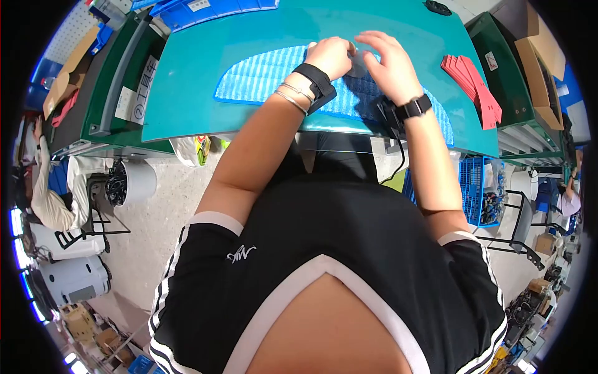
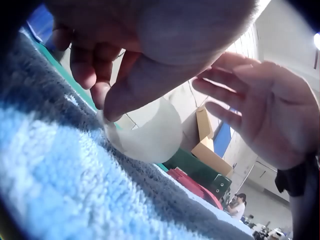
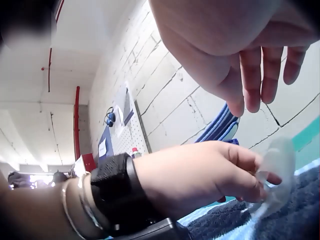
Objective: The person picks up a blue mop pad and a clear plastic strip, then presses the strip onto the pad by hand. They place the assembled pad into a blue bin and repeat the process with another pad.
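Note:
A thin, translucent white round piece point(image 2: 155, 132), like a clear disc or shallow cup, is pinched at its edge between the thumb and fingers of my left hand point(image 1: 333, 57). It stands tilted, close over a blue-and-white striped fabric pad point(image 1: 255, 78) with a rounded outline. My right hand point(image 1: 393, 65) is raised just right of the piece, its fingers loosely extended and apart from it. In the right wrist view that hand point(image 3: 240, 55) hangs above the left hand and holds nothing.
Pinkish-red flat pieces point(image 1: 473, 90) lie fanned on the right of the teal table point(image 1: 187, 81). A blue bin point(image 1: 212, 14) stands at the back left, a small black item point(image 1: 438, 7) at the back right. Green cabinets point(image 1: 109, 81) flank the table; a blue crate point(image 1: 471, 187) sits below right.

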### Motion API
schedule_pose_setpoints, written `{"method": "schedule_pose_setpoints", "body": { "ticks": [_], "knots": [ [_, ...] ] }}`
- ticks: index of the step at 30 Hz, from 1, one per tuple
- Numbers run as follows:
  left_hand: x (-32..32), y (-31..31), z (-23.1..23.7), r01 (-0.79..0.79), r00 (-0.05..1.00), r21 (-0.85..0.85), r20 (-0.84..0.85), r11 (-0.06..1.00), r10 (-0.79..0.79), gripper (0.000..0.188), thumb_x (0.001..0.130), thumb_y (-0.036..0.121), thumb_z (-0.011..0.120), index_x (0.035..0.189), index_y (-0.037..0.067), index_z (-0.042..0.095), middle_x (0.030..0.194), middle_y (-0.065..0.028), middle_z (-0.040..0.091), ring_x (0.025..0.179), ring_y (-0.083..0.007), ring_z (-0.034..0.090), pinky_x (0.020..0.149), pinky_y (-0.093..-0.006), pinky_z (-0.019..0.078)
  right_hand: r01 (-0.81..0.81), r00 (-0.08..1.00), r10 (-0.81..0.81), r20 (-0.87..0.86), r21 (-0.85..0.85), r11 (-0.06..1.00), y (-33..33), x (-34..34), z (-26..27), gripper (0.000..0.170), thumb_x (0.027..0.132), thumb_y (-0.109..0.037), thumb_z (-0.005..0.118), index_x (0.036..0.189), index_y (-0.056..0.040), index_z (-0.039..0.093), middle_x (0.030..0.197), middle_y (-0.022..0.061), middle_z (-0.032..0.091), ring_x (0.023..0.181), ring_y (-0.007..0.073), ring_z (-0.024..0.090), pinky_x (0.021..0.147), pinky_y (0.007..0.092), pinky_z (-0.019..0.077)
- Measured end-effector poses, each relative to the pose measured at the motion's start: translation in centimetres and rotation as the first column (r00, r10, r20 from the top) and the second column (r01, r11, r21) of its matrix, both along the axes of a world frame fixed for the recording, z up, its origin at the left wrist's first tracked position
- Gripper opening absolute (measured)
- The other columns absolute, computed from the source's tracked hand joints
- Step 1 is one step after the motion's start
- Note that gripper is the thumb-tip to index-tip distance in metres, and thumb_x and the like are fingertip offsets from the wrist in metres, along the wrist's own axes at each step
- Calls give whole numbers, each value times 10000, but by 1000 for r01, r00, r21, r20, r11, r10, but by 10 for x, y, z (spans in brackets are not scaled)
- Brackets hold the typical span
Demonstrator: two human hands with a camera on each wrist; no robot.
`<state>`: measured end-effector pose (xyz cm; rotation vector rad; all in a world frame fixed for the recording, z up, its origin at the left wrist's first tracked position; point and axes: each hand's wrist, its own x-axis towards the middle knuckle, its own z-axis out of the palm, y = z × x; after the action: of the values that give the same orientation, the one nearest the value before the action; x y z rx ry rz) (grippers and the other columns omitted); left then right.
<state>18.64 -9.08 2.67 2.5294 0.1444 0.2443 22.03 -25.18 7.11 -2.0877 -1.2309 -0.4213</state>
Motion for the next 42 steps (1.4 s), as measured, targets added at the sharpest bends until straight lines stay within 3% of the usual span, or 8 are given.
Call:
{"method": "schedule_pose_setpoints", "body": {
  "ticks": [2, 6, 13, 20, 24, 28, 37, 42],
  "knots": [
    [-2, -2, 1, -17, 996, 79, 87, 997, 10, 242, 771, 151, 586, 969, 172, 724, 1015, -73, 685, 1025, -271, 623, 902, -466, 403, 16, 999, -16, 30, 12, 1000, 8, 8, 0, 284, 808, -141, 544, 1050, -47, 660, 1122, 137, 638, 1085, 326, 572, 953, 413, 452],
    [-5, -8, 2, 3, 998, 172, 54, 985, -12, 231, 746, 178, 619, 958, 131, 700, 983, -107, 663, 987, -311, 621, 847, -475, 443, -75, 917, 84, -391, 37, 996, 20, 35, -15, 247, 828, -167, 532, 1020, -54, 638, 935, 139, 667, 895, 329, 633, 807, 398, 503],
    [-3, -7, -6, -79, 995, 175, 72, 981, 68, 200, 764, 195, 622, 943, 150, 697, 1001, -88, 671, 1005, -303, 617, 862, -478, 425, -103, 956, -46, -289, -479, 872, 10, 64, -26, 201, 784, -219, 597, 935, -98, 651, 840, 109, 672, 823, 295, 640, 750, 403, 483],
    [-4, -14, -1, -92, 996, 274, 5, 957, 94, 232, 791, 181, 592, 997, 186, 699, 1015, -73, 673, 1021, -284, 611, 882, -470, 410, -95, 993, 36, -116, -557, 825, 6, 36, -19, 153, 747, -221, 625, 878, -146, 648, 865, 42, 669, 894, 246, 627, 819, 436, 394],
    [-5, -14, -2, -103, 995, 269, 12, 958, 103, 235, 788, 164, 582, 994, 177, 696, 1023, -73, 669, 1046, -286, 594, 905, -465, 392, 91, 976, -190, -105, -596, 798, -25, 37, -23, 151, 758, -210, 617, 887, -136, 639, 889, 45, 658, 903, 268, 621, 804, 450, 395],
    [-6, -13, -1, -104, 994, 264, 8, 959, 105, 259, 782, 158, 586, 1020, 177, 685, 1024, -79, 676, 1030, -283, 608, 902, -465, 395, 201, 923, -328, -202, -474, 858, -60, 39, -40, 190, 764, -184, 624, 942, -128, 659, 926, 67, 621, 935, 273, 616, 818, 438, 443],
    [0, -8, -7, -119, 992, 233, -14, 965, 126, 338, 788, 144, 573, 1119, 137, 639, 1000, -105, 692, 1010, -300, 630, 909, -472, 402, 163, 880, -212, -425, -148, 975, -74, 41, -66, 202, 753, -129, 678, 943, -65, 657, 822, 71, 549, 765, 206, 563, 741, 324, 481],
    [-11, -14, 9, 89, 937, 15, 337, 996, -89, 323, 831, 86, 538, 1147, 85, 605, 902, -131, 677, 869, -292, 664, 769, -399, 511, 125, 840, -156, -521, -93, 988, -79, 49, -72, 212, 775, -128, 685, 961, -40, 635, 870, 53, 575, 803, 165, 565, 751, 293, 476]
  ]
}}
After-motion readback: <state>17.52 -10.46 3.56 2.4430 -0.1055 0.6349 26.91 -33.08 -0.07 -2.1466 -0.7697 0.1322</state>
